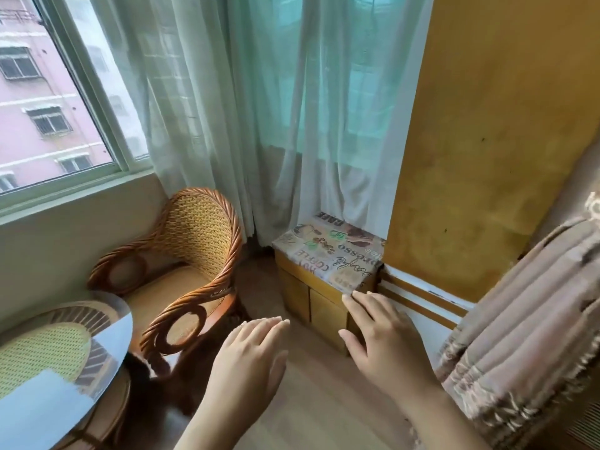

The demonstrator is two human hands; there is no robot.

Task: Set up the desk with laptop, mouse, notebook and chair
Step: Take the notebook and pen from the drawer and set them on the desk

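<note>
Although the task names a laptop, mouse and notebook, the only task item you can see is the wicker armchair (pixel 181 267), standing in the corner under the window (pixel 55 92), its seat facing toward the lower left. Its legs are mostly hidden behind the round glass-topped table (pixel 97 352), which is cut off by the left and bottom edges and mirrors the window, so what lies under the glass is hard to read beyond a woven base. A dark shape on the floor between table and armchair is too shadowed to identify.

Your left hand (pixel 250 358) hovers palm down over the wooden floor (pixel 318 384), fingers straight and close together, grasping nothing. Your right hand (pixel 383 339) is also flat and released, fingers extended toward the front of the small wooden cabinet (pixel 311 303); whether the fingertips touch it you cannot tell. The cabinet's top wears a coffee-print cover (pixel 331 251), partly draped by the sheer curtain (pixel 259 108). A pleated beige curtain (pixel 526 316) is cut off at right, against the yellow wall (pixel 503 141).
</note>
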